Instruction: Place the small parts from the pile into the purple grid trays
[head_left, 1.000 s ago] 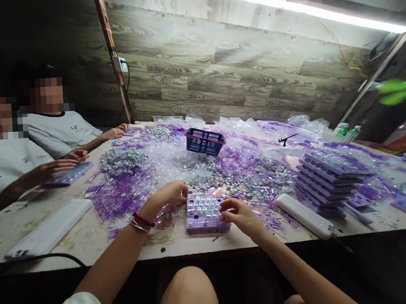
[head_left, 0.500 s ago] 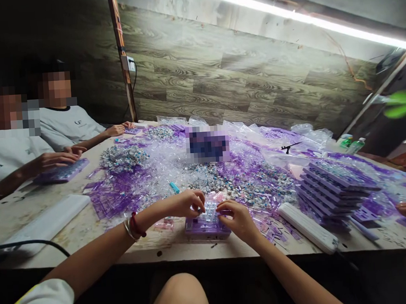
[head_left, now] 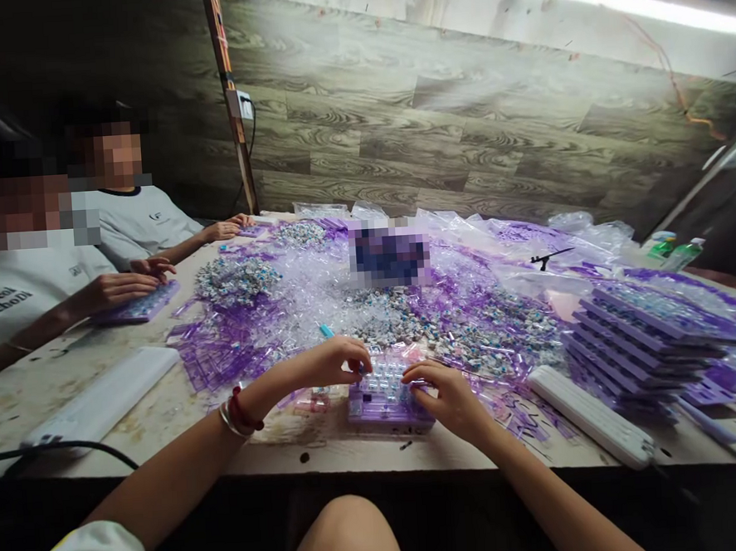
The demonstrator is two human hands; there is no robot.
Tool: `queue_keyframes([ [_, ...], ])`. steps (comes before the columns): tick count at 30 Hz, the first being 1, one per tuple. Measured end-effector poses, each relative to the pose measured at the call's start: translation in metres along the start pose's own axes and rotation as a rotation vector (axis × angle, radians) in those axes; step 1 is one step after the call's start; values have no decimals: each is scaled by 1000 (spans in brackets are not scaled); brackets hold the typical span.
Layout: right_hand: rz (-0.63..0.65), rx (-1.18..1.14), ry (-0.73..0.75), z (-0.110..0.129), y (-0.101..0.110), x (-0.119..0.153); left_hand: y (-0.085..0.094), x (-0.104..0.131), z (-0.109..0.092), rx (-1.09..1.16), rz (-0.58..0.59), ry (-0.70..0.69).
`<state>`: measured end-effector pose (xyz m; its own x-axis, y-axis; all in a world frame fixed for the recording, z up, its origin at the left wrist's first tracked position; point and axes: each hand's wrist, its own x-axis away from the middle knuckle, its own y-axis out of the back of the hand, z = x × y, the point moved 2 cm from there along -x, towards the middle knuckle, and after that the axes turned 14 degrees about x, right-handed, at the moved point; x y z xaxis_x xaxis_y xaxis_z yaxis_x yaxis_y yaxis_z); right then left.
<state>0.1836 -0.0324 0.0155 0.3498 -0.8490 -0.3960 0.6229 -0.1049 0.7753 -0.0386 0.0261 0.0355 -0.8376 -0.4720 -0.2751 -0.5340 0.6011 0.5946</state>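
Note:
A purple keyboard [head_left: 388,407] lies flat near the front edge of the table, with rows of small clear pieces on its top. Over its upper left corner is my left hand [head_left: 339,362], thumb and fingertips drawn together in a pinch; what they hold is too small to make out. My right hand [head_left: 447,395] rests at the keyboard's right side, its thumb and forefinger close together at the edge of the rows. Anything between those fingertips is hidden. Just behind lie a loose heap of small switches [head_left: 401,319] and clear plastic pieces [head_left: 319,287].
Stacked purple keyboards [head_left: 640,346] stand to the right, beside a white power strip [head_left: 592,415]. A long white box-like bar [head_left: 105,400] lies at left, near purple plastic pieces [head_left: 223,347]. Two co-workers sit at left; one's hand [head_left: 123,290] is on another keyboard [head_left: 142,306].
The whole view has shifted, so most things on the table sit farther right. My left hand has moved slightly up relative to the keyboard; my right hand keeps its place beside it.

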Motion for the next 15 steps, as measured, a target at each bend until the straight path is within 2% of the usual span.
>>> queue_keyframes([
  [5,6,-18,-2,0,0,-1,1,-1,10,-97,-83,197],
  [10,18,-42,-17,0,1,0,4,0,14,-40,37,266],
  [15,14,-58,-26,1,1,0,3,2,27,160,53,361],
])
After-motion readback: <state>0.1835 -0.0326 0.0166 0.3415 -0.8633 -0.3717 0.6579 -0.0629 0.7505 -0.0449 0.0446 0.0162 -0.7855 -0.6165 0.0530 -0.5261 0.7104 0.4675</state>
